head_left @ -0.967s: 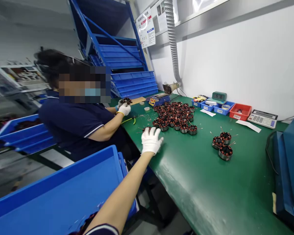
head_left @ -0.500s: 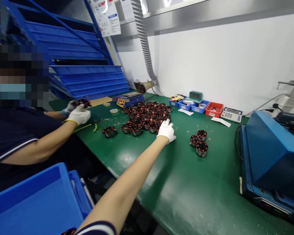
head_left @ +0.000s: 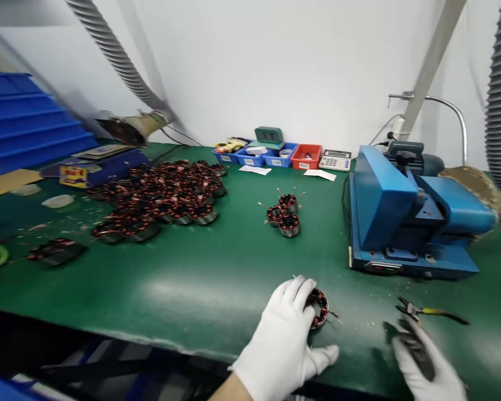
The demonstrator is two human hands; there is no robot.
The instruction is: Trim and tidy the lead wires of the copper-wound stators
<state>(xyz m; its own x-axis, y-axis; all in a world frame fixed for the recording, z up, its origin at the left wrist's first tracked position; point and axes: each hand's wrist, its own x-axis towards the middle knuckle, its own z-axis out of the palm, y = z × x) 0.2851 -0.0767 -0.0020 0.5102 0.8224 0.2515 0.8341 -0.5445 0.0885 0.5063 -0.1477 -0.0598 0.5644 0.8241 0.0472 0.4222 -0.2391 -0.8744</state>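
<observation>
My left hand (head_left: 281, 340), in a white glove, is on the near part of the table. Its fingers curl over the left side of a wire-wound motor stator (head_left: 326, 306), with one fingertip in the ring's opening and the thumb apart from it. The glove hides part of the stator. My right hand (head_left: 428, 359), gloved in white with a dark patch, is smeared by motion at the lower right. Just beyond it lies a pair of cutting pliers (head_left: 436, 312) with yellow-green and black handles; whether the fingers touch it I cannot tell.
A heap of stators (head_left: 162, 192) covers the left of the green table (head_left: 217, 278). Three stators (head_left: 288, 211) form a cluster mid-table. A blue machine (head_left: 384, 206) stands right. Behind are small blue bins, a red bin (head_left: 307, 156), a calculator (head_left: 336, 160) and a clock (head_left: 269, 135).
My view has swung right; the co-worker is out of sight. My left hand has come from the heap to the near table with a stator. My right hand and the pliers have come into view.
</observation>
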